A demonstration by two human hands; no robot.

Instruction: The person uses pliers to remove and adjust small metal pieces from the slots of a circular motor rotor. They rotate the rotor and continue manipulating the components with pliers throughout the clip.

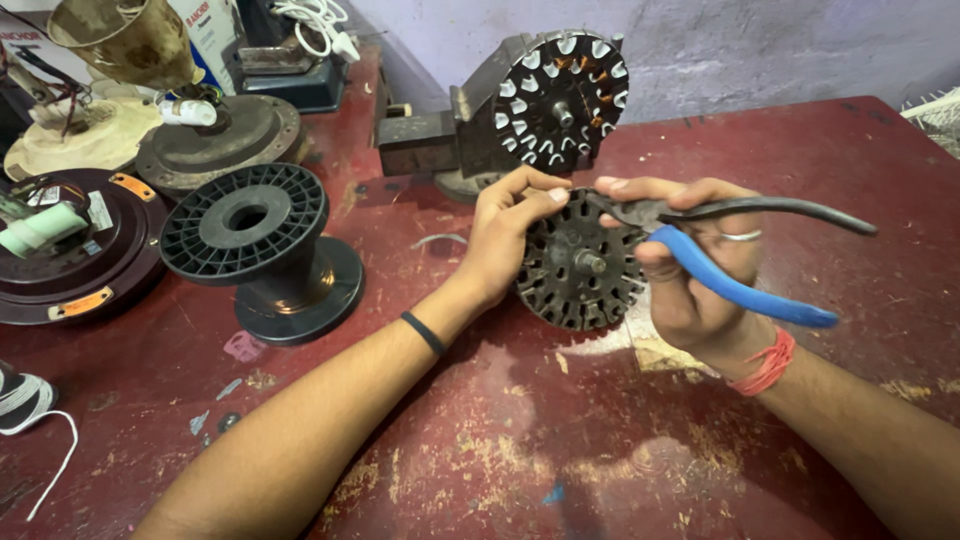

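My left hand [500,235] grips the rim of a dark slotted metal core [580,265] — a round fan-motor piece with a short shaft at its centre — thumb and fingers pinched closed on its upper left edge. The core stands tilted on edge, its lower rim near or on the worn red surface [500,450]; I cannot tell whether it touches. A black band sits on my left wrist.

My right hand [700,270] is closed around a pair of pliers [735,250] with one blue handle and one black. The nose of the pliers meets the upper right rim of the core, just beside my left fingertips. A ring is on one finger and a red thread on the wrist.

Behind the core, a second core [558,100] with pale slot liners and some copper wire is clamped in a dark vise [440,140]. To the left stands an empty black plastic spool [265,245], upright. Further left lie round fan housings — a grey one [220,140] and a dark brown one [80,250]. A white cord [50,470] trails at the lower left edge.
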